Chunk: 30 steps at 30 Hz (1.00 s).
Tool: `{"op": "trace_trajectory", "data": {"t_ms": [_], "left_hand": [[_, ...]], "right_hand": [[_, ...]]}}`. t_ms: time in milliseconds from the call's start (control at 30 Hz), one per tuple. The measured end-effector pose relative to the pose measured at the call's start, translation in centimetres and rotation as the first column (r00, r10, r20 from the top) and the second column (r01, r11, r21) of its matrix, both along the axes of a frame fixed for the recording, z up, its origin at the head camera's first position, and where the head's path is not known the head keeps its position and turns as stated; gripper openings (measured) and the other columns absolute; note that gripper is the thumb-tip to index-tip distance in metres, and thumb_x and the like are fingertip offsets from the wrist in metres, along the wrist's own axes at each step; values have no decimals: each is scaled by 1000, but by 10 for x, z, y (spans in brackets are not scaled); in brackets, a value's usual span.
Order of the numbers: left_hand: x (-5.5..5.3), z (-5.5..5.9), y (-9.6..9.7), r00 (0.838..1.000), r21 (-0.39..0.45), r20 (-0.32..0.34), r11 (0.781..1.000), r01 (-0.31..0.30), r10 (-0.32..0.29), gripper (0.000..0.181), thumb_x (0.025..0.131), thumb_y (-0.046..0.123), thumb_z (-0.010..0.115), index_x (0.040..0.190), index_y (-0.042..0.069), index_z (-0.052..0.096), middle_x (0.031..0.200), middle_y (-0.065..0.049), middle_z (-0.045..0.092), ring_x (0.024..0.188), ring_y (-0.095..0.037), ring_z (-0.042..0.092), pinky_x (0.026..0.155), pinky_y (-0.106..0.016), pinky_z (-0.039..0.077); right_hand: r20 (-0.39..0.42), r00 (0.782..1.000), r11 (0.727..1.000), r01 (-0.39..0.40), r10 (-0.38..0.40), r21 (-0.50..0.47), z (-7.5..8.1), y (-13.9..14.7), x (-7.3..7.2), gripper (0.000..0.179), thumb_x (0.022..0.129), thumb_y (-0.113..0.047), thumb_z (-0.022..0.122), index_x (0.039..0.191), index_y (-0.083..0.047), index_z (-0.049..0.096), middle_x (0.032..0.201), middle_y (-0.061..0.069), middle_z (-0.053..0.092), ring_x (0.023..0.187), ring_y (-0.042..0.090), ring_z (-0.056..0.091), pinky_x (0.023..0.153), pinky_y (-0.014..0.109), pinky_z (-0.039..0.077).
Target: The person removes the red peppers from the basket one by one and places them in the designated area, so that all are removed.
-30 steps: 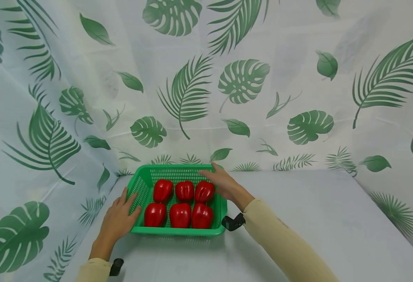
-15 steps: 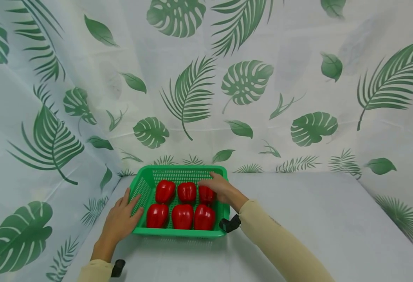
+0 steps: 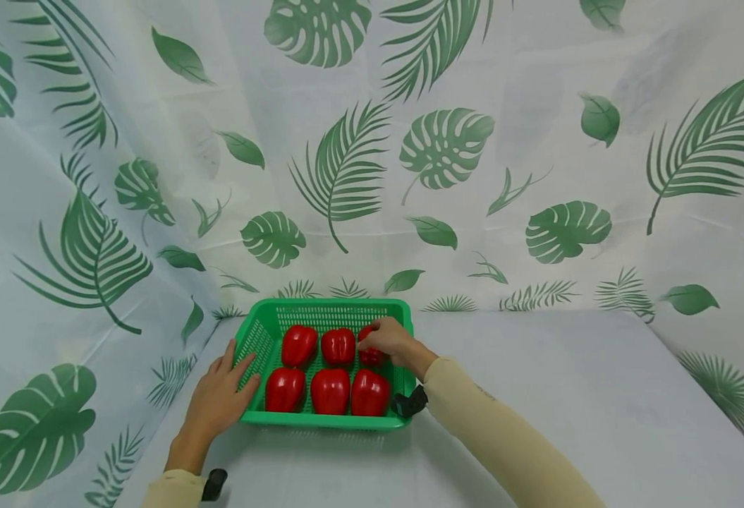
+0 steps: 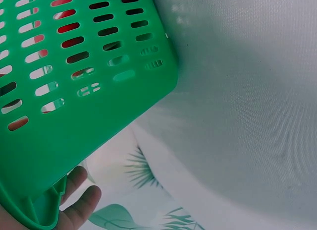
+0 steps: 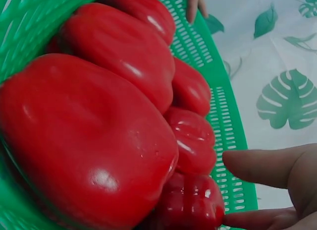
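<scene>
A green plastic basket (image 3: 321,420) holds several glossy red bell peppers in two rows. My right hand (image 3: 392,339) reaches in over the right side and grips the back-right bell pepper (image 3: 372,356), its fingers over the top and partly hiding it. In the right wrist view this bell pepper (image 5: 193,202) shows its lobed end, with a fingertip at its edge. My left hand (image 3: 219,395) rests at the basket's left rim with fingers spread and fairly straight. From the left wrist, two fingers (image 4: 81,207) show past the rim, beside the slotted wall (image 4: 99,106).
The basket stands on a white table (image 3: 537,395) near its back left corner. Behind and to the left hangs a white cloth (image 3: 359,176) printed with green leaves. A front-row bell pepper (image 3: 369,394) lies just before the gripped one.
My right hand has come down from the back right rim onto the back-right bell pepper and closed round it; the pepper has tilted. My left hand stays at the left rim.
</scene>
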<state>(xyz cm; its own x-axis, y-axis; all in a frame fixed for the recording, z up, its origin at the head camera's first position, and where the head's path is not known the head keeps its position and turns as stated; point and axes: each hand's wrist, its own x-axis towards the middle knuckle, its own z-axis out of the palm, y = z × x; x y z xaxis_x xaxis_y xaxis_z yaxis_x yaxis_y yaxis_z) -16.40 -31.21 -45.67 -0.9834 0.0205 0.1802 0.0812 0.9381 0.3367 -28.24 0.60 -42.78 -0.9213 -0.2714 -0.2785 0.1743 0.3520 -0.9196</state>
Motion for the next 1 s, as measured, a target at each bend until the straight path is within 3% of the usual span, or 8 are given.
{"op": "trace_trajectory", "data": {"t_ms": [400,1000], "left_hand": [[0,1,0,1000,18,1,1000,3,-3,52,109,28,56,152,0,57,169,-36,22,143,-59,38,109,-79,36],[3,5,3,1000,23,4,1000,-1,1,50,108,26,58,150,-1,59,168,-37,23,142,-59,38,108,-79,36]], "right_hand": [[-120,993,998,24,-17,56,-6,-7,1,61,91,6,73,149,11,54,137,26,63,117,38,61,103,52,56],[-256,965,989,86,-53,119,-11,-12,7,49,91,4,75,138,14,63,118,24,71,104,36,67,91,49,62]]}}
